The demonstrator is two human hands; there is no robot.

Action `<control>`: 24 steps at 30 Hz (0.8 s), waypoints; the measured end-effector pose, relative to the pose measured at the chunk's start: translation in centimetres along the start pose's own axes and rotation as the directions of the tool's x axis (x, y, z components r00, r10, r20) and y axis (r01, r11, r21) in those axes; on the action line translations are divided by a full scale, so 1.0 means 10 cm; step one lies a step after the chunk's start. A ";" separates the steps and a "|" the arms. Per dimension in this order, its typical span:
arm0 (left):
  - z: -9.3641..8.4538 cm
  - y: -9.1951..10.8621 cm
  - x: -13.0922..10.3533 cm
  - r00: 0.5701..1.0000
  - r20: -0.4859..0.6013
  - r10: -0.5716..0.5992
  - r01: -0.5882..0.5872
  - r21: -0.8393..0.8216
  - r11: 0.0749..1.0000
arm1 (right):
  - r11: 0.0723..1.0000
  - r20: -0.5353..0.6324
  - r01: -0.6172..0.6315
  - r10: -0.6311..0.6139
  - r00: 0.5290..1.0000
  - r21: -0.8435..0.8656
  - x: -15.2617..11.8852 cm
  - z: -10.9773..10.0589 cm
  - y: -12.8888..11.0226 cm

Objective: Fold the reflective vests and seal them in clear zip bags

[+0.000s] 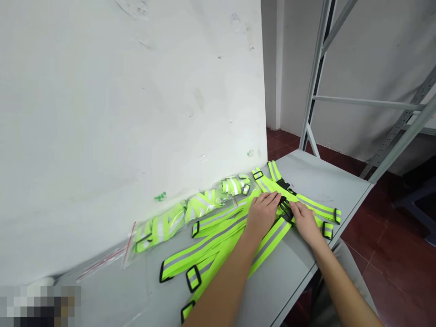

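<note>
Fluorescent yellow-green reflective straps (207, 247), flat woven bands with a silver-grey stripe down the middle, lie in an overlapping fan around a black plastic buckle (288, 212), on both its left and its right. Rounded rectangular black strap sliders (188, 278) edge the strap ends, some well left and nearer the wearer than the buckle, others just to its right. A second black clip (283, 184) sits just beyond the buckle.

The left hand (263, 212) rests palm down over the straps, just left of the buckle, its fingers stretched and close together with the tips at the buckle's edge; whether it grips cannot be told. The right hand (304, 220) is at the buckle's right side, fingers bent and thumb against the black plastic; how firmly they close on it is hidden.

Left of the buckle and farther back, crinkled, glossy clear zip bags (161, 229) hold folded bands of the same webbing. The smooth grey shelf board (293, 268) spreads beneath the buckle, and a scuffed white panel (136, 100) stands behind it
</note>
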State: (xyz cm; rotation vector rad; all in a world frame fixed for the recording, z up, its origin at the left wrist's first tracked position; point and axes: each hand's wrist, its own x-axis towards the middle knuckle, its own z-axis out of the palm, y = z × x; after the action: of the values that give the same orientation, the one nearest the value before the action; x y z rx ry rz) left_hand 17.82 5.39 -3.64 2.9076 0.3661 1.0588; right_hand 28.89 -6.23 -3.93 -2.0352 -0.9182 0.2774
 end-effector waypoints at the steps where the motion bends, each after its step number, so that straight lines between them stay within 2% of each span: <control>1: -0.02 0.00 0.00 1.000 -0.021 0.013 -0.013 0.018 1.000 | 1.000 -0.007 -0.005 0.005 1.000 0.013 -0.01 0.00 0.00; 8: -0.04 -0.02 0.03 0.983 -0.100 0.157 -0.156 0.015 0.988 | 0.996 -0.006 -0.014 0.015 1.000 0.092 -0.03 -0.05 0.00; 15: -0.05 0.01 0.02 0.977 -0.145 0.155 -0.163 -0.047 0.986 | 0.982 0.046 0.015 -0.024 0.999 0.189 -0.03 -0.09 0.04; 20: -0.01 0.03 0.03 0.993 -0.054 0.107 -0.116 -0.189 0.975 | 0.976 0.067 0.052 -0.068 0.995 0.213 -0.03 -0.12 0.01; 24: 0.03 0.03 0.02 0.997 0.075 -0.033 0.053 -0.284 0.957 | 0.982 0.035 0.055 -0.062 0.997 0.181 -0.04 -0.10 -0.01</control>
State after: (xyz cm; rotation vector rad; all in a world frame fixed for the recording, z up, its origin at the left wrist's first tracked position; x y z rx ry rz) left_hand 18.25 5.13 -3.69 2.6581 0.2482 0.9155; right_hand 29.03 -7.13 -3.30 -1.8399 -0.9420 0.3575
